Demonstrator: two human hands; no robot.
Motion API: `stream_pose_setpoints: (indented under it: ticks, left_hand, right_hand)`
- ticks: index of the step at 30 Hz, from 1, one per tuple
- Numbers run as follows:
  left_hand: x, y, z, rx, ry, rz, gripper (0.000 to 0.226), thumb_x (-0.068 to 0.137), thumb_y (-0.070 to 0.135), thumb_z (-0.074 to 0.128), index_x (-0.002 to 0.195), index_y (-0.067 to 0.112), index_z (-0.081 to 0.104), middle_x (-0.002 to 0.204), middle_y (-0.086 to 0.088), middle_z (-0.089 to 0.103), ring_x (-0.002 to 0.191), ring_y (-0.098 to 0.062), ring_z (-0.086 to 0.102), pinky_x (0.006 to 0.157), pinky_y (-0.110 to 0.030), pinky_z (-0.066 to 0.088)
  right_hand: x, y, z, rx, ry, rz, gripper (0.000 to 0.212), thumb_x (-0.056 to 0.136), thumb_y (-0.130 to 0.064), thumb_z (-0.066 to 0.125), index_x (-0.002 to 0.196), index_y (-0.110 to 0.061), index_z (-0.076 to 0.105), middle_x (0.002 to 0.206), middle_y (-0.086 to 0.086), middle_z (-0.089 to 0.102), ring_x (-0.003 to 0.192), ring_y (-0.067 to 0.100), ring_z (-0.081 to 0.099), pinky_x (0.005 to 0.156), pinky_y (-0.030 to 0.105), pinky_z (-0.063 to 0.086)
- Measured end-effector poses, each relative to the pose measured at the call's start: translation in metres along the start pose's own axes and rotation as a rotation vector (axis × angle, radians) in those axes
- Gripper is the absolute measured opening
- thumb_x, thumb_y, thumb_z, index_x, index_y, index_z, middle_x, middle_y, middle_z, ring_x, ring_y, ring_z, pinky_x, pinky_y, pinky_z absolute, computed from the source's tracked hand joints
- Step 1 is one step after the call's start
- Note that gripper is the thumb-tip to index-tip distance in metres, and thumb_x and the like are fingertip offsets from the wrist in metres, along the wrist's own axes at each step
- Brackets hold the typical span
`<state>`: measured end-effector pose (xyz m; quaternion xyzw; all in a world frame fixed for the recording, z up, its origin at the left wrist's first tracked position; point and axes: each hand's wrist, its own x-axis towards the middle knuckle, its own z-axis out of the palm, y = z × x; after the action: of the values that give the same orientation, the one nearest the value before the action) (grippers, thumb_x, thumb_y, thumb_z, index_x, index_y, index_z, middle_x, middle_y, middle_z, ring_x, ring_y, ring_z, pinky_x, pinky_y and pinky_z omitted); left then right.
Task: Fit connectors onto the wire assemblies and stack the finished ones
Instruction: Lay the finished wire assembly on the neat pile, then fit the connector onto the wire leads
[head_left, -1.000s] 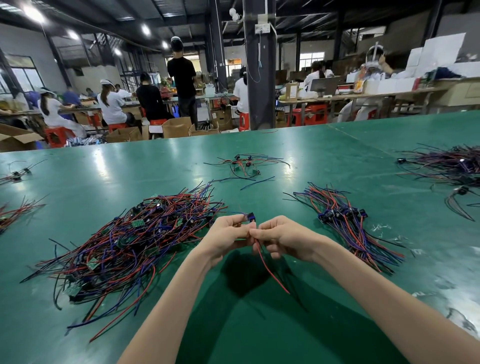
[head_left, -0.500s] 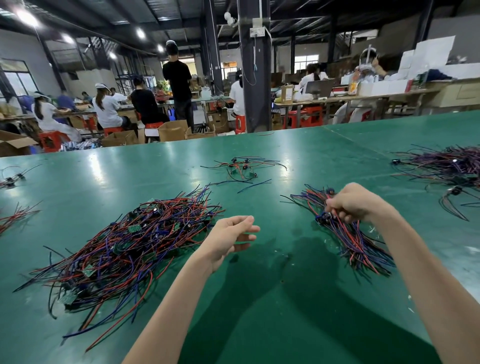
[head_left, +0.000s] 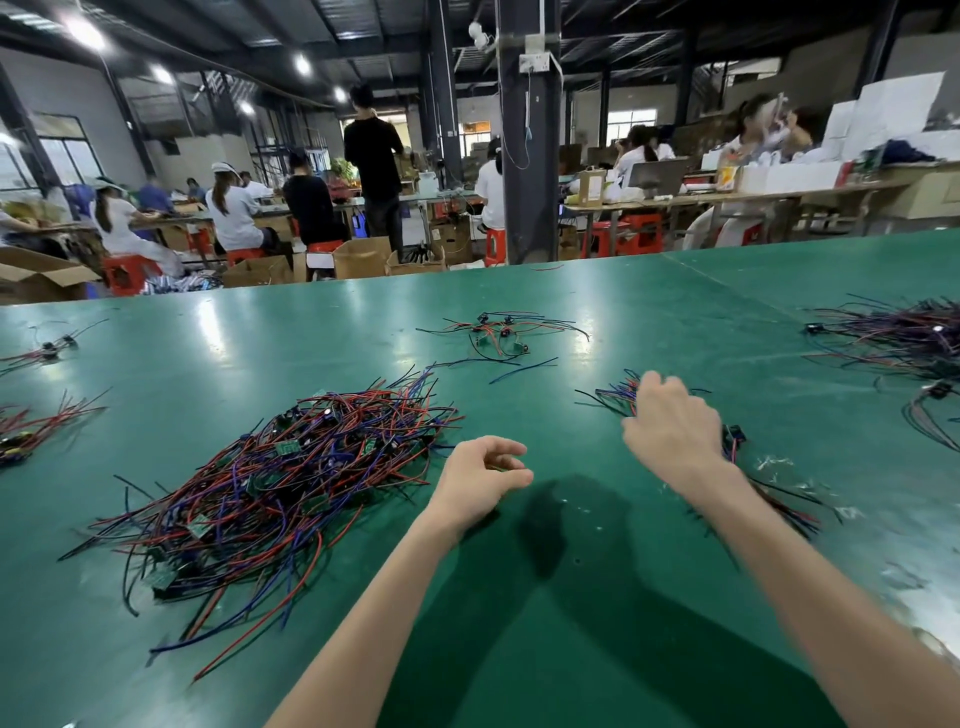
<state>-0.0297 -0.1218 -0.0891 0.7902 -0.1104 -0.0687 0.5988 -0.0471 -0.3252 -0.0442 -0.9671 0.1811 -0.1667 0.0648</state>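
Centre frame, the left grip (head_left: 483, 480) is held loosely curled, empty, above the green counter (head_left: 311, 338); the right grip (head_left: 670, 428), over stacked wire assemblies (head_left: 615, 397), cannot be judged.

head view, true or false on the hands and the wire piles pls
1. The left hand holds a wire assembly. False: its fingers are loosely curled and hold nothing.
2. The right hand is over the neat stack of wires on the right. True.
3. The big tangled pile lies to the left of the left hand. True.
4. The table has a red top. False: it is green.
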Motion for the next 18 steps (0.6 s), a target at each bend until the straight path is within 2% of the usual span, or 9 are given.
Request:
stream_pose_setpoints:
  ticks: [2, 4, 7, 9, 11, 13, 16, 18]
  left_hand:
    - [0.002, -0.002, 0.000, 0.194, 0.094, 0.079, 0.026, 0.079, 0.006, 0.071, 0.103, 0.012, 0.066, 0.072, 0.009, 0.059, 0.063, -0.005, 0.052, 0.067, -0.019, 0.041]
    - [0.002, -0.004, -0.002, 0.433, 0.208, 0.169, 0.025, 0.082, 0.012, 0.067, 0.107, 0.014, 0.063, 0.079, 0.009, 0.059, 0.074, -0.007, 0.053, 0.076, -0.021, 0.042]
    - [0.003, -0.005, -0.011, 0.781, 0.393, 0.280, 0.026, 0.089, 0.015, 0.056, 0.116, 0.013, 0.058, 0.104, -0.002, 0.059, 0.104, -0.020, 0.047, 0.093, -0.027, 0.037]
    - [0.004, -0.002, -0.022, 0.935, 0.534, 0.283, 0.029, 0.091, 0.015, 0.051, 0.119, 0.014, 0.056, 0.113, -0.006, 0.056, 0.108, -0.022, 0.044, 0.095, -0.030, 0.035]
    - [0.005, 0.001, -0.033, 1.034, 0.673, 0.221, 0.032, 0.089, 0.012, 0.050, 0.120, 0.015, 0.054, 0.117, -0.007, 0.054, 0.108, -0.024, 0.043, 0.092, -0.032, 0.034]
    - [0.005, 0.001, -0.044, 1.073, 0.735, 0.088, 0.035, 0.084, 0.010, 0.053, 0.119, 0.013, 0.053, 0.119, -0.010, 0.053, 0.110, -0.026, 0.042, 0.090, -0.035, 0.034]
    - [0.002, -0.002, -0.057, 1.089, 0.658, -0.181, 0.038, 0.083, 0.018, 0.056, 0.120, 0.009, 0.049, 0.126, -0.014, 0.049, 0.118, -0.031, 0.040, 0.095, -0.041, 0.034]
    - [0.002, -0.007, -0.062, 1.127, 0.594, -0.263, 0.036, 0.087, 0.023, 0.056, 0.120, 0.009, 0.051, 0.129, -0.015, 0.050, 0.121, -0.032, 0.042, 0.099, -0.043, 0.034]
  right_hand:
    - [-0.014, -0.018, 0.013, 0.050, 0.023, -0.165, 0.023, 0.085, -0.010, 0.053, 0.107, -0.009, 0.047, 0.112, 0.013, 0.056, 0.100, 0.036, 0.061, 0.076, 0.037, 0.046]
    - [-0.027, -0.030, 0.029, 0.114, -0.037, -0.266, 0.022, 0.081, -0.002, 0.050, 0.101, -0.012, 0.048, 0.106, 0.012, 0.060, 0.095, 0.035, 0.061, 0.072, 0.036, 0.043]
    - [-0.038, -0.038, 0.045, 0.143, -0.141, -0.361, 0.026, 0.074, 0.005, 0.046, 0.090, -0.016, 0.044, 0.099, 0.011, 0.063, 0.084, 0.035, 0.057, 0.065, 0.034, 0.033]
    - [-0.039, -0.039, 0.050, 0.143, -0.144, -0.407, 0.027, 0.073, 0.005, 0.045, 0.087, -0.018, 0.040, 0.096, 0.011, 0.064, 0.081, 0.035, 0.054, 0.062, 0.034, 0.030]
    - [-0.039, -0.038, 0.051, 0.139, -0.140, -0.448, 0.028, 0.073, 0.004, 0.045, 0.087, -0.019, 0.039, 0.094, 0.010, 0.063, 0.081, 0.034, 0.054, 0.061, 0.033, 0.029]
    - [-0.040, -0.037, 0.052, 0.136, -0.157, -0.495, 0.028, 0.072, 0.004, 0.044, 0.086, -0.020, 0.039, 0.095, 0.009, 0.062, 0.082, 0.033, 0.054, 0.062, 0.033, 0.029]
    - [-0.041, -0.037, 0.053, 0.132, -0.161, -0.529, 0.027, 0.073, 0.004, 0.044, 0.085, -0.020, 0.040, 0.095, 0.008, 0.061, 0.086, 0.032, 0.055, 0.062, 0.032, 0.029]
    - [-0.040, -0.037, 0.055, 0.144, -0.148, -0.518, 0.025, 0.074, 0.003, 0.043, 0.087, -0.018, 0.044, 0.095, 0.008, 0.062, 0.084, 0.032, 0.055, 0.062, 0.032, 0.030]
